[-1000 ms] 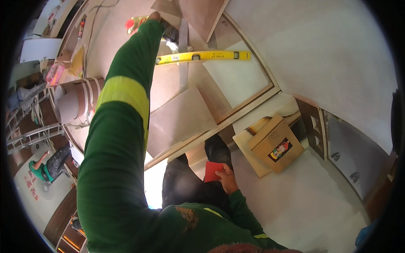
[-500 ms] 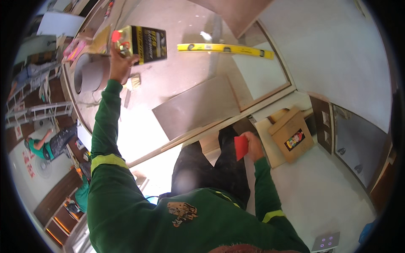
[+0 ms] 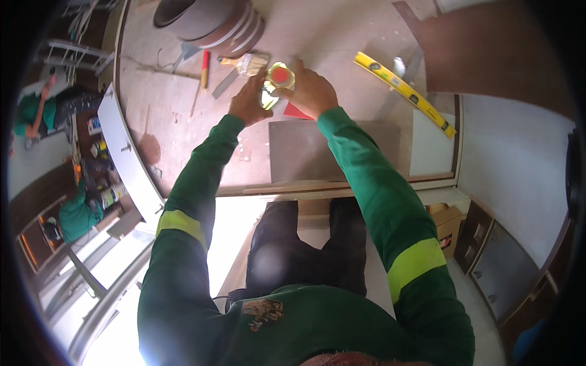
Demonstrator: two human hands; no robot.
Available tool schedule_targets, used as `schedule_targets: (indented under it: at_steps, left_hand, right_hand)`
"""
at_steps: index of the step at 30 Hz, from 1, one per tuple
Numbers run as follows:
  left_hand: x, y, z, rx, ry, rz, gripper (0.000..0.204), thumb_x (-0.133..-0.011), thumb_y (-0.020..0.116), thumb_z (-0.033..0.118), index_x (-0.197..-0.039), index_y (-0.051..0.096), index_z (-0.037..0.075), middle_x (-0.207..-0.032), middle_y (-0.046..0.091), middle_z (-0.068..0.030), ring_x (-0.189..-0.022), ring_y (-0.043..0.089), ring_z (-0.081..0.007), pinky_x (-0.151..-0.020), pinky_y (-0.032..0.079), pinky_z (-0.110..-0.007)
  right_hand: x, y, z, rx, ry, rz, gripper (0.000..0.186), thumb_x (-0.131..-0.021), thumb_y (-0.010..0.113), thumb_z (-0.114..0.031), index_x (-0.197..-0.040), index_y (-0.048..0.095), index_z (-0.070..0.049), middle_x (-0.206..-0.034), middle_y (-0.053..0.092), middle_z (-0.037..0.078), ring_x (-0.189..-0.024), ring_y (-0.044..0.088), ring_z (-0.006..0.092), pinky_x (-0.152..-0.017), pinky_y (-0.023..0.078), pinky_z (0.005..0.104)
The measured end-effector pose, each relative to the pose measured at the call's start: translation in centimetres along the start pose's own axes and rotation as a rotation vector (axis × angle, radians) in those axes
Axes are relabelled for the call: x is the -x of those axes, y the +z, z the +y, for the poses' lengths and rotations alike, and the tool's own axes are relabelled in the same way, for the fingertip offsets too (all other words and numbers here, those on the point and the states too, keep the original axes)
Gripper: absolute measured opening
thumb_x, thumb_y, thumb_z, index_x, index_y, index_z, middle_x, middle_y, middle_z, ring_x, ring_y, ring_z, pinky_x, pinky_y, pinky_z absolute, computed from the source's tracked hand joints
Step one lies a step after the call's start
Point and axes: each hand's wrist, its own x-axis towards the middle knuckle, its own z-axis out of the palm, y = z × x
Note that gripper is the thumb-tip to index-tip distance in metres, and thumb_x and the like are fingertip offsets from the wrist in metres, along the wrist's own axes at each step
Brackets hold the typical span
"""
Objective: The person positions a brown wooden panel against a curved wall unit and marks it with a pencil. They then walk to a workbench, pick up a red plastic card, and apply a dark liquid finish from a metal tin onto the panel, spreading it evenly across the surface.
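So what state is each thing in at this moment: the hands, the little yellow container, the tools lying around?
Left hand: closed around the side of the container.
Right hand: gripping the container from the other side.
Small yellow container with a round red top: held up between both hands.
Long yellow spirit level: lying flat, untouched.
Bristle paintbrush: lying flat.
Red-handled tool: lying flat.
Grey square tile: lying flat.

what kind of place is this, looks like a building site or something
Probably a room under renovation or fit-out. A yellow spirit level and a paintbrush lie on the dusty work surface, stacked buckets stand nearby, and the sleeves are workwear green with reflective bands.
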Motion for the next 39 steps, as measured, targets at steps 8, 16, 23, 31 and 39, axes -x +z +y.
schedule_targets:
  at_steps: [8, 16, 23, 31, 39]
  left_hand:
    - [2.2, 4.1, -6.1, 0.248, 0.003, 0.366, 0.114, -0.067, 0.095, 0.027, -0.159, 0.031, 0.006, -0.151, 0.043, -0.0200, -0.137, 0.051, -0.0432, -0.116, 0.047, -0.049]
    - [2.3, 4.0, -7.4, 0.387, 0.032, 0.375, 0.105, -0.067, 0.095, 0.017, -0.155, 0.038, 0.008, -0.142, 0.047, -0.0215, -0.132, 0.053, -0.0450, -0.112, 0.050, -0.048]
    - [2.3, 9.6, -12.3, 0.788, 0.014, 0.308, 0.132, -0.064, 0.103, 0.013, -0.162, 0.016, 0.001, -0.157, 0.046, -0.0192, -0.143, 0.049, -0.0284, -0.116, 0.047, -0.043]
    - [-0.2, 12.3, -14.0, 0.824, -0.074, 0.116, 0.070, -0.080, 0.095, 0.012, -0.135, 0.054, 0.002, -0.121, 0.072, -0.0074, -0.107, 0.070, -0.0152, -0.094, 0.059, -0.033]
    - [-2.5, 10.2, -11.3, 0.821, 0.001, 0.280, 0.087, -0.073, 0.098, 0.007, -0.138, 0.040, 0.003, -0.124, 0.067, -0.0114, -0.110, 0.067, -0.0187, -0.096, 0.059, -0.034]
  right_hand:
    - [-8.5, 7.9, -0.7, 0.593, -0.325, -0.116, 0.035, -0.098, 0.057, -0.023, -0.114, 0.064, 0.007, -0.098, 0.077, 0.021, -0.091, 0.078, 0.0350, -0.076, 0.063, 0.0483]
    - [-8.2, 2.7, -0.4, 0.136, -0.184, -0.216, 0.038, -0.101, 0.056, -0.031, -0.115, 0.056, 0.004, -0.102, 0.074, 0.025, -0.093, 0.074, 0.0426, -0.081, 0.058, 0.0485]
    - [-4.5, 0.7, 12.6, -0.630, 0.496, 0.108, 0.034, -0.102, 0.063, -0.038, -0.106, 0.060, -0.005, -0.081, 0.063, 0.005, -0.070, 0.058, 0.0142, -0.067, 0.049, 0.0312]
    - [-1.9, 7.3, 26.5, 0.214, 0.497, 0.075, 0.047, -0.097, 0.070, -0.042, -0.114, 0.057, 0.000, -0.106, 0.072, 0.025, -0.102, 0.073, 0.0389, -0.089, 0.059, 0.0474]
    - [0.3, 9.9, 30.9, 0.480, 0.396, 0.147, 0.058, -0.096, 0.072, -0.044, -0.122, 0.050, 0.002, -0.107, 0.071, 0.025, -0.095, 0.076, 0.0401, -0.084, 0.063, 0.0468]
